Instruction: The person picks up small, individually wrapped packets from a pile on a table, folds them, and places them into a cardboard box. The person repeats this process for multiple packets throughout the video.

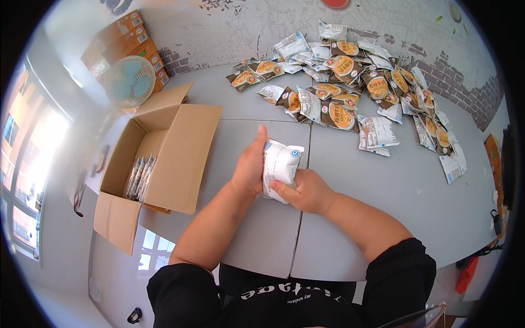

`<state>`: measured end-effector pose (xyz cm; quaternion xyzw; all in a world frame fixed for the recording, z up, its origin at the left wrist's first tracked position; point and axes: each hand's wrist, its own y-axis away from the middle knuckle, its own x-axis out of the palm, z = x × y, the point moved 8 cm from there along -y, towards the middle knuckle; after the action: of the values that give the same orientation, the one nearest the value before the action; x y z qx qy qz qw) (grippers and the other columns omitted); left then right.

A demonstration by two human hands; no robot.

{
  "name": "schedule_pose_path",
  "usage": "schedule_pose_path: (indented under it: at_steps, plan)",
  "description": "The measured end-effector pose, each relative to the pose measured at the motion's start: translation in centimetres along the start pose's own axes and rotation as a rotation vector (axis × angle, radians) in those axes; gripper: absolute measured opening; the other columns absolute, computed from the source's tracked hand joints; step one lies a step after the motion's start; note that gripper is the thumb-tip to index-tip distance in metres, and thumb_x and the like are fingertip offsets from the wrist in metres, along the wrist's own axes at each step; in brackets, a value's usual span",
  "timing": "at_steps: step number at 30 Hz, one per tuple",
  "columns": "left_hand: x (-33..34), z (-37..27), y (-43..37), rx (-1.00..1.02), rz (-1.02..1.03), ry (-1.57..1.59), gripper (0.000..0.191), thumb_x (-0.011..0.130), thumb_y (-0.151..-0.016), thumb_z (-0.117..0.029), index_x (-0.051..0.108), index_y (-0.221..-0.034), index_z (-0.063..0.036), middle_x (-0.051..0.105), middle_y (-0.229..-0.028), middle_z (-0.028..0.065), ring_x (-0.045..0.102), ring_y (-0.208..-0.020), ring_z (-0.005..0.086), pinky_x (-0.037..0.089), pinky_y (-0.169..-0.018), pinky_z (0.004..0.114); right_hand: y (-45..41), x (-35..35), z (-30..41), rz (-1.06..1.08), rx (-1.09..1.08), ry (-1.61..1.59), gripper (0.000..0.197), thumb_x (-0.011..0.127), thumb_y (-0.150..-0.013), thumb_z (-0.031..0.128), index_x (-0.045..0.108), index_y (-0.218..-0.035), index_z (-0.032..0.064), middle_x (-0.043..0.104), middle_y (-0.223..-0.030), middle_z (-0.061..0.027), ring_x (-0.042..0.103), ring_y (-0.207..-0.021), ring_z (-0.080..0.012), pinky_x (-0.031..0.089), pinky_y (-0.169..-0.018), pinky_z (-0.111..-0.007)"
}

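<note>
Between my two hands, above the near part of the grey table (344,229), is a white-backed food packet (283,160). My left hand (249,164) presses flat along its left side, thumb pointing up. On the lower right, my right hand (305,190) grips the packet with the thumb across its front. Whether more than one packet is held I cannot tell. To the left stands an open cardboard box (180,156), flaps spread, with several packets (140,178) upright inside. A loose heap of brown and white packets (344,69) covers the table's far side.
A round fan (130,82) stands behind the box, near stacked orange cartons (143,45). Nearest the hands on the right lie white-backed packets (377,133). A seam (305,164) runs down the table, and a wall (229,28) borders its far edge.
</note>
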<state>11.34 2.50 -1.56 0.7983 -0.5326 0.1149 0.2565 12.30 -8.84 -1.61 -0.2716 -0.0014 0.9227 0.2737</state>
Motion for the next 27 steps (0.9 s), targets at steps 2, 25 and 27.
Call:
schedule_pose_path:
  at_steps: [2,25,27]
  plan:
    - [1.0,0.3,0.3,-0.033,0.024,0.121,0.038,0.049,-0.101,-0.040,0.058,-0.095,-0.0037,0.065,-0.086,0.0088,0.064,-0.071,0.0192,0.055,-0.064,0.035,-0.1,-0.3,-0.2,-0.010,0.051,-0.145,0.047,0.055,-0.095,0.046,0.067,-0.106,0.0027,0.070,-0.089,-0.0148,0.067,-0.084,-0.0283,0.051,-0.078,-0.037]
    - [1.8,-3.5,1.7,0.675,0.214,-1.031,0.038,0.060,-0.094,-0.039,0.064,-0.096,-0.0004,0.063,-0.090,0.0076,0.058,-0.086,0.0207,0.048,-0.077,0.034,0.1,-0.4,0.1,0.131,0.139,-0.162,0.038,0.065,-0.089,0.039,0.070,-0.098,0.0029,0.070,-0.089,-0.0091,0.065,-0.083,-0.0181,0.051,-0.076,-0.031]
    - [2.0,-2.6,1.4,0.462,0.227,-1.142,0.039,0.060,-0.094,-0.039,0.061,-0.091,-0.0005,0.059,-0.082,0.0026,0.055,-0.080,0.0148,0.047,-0.072,0.033,0.0,-0.3,-0.5,0.097,0.117,-0.213,0.038,0.067,-0.088,0.039,0.070,-0.095,0.0024,0.070,-0.087,-0.0087,0.065,-0.081,-0.0165,0.051,-0.074,-0.030]
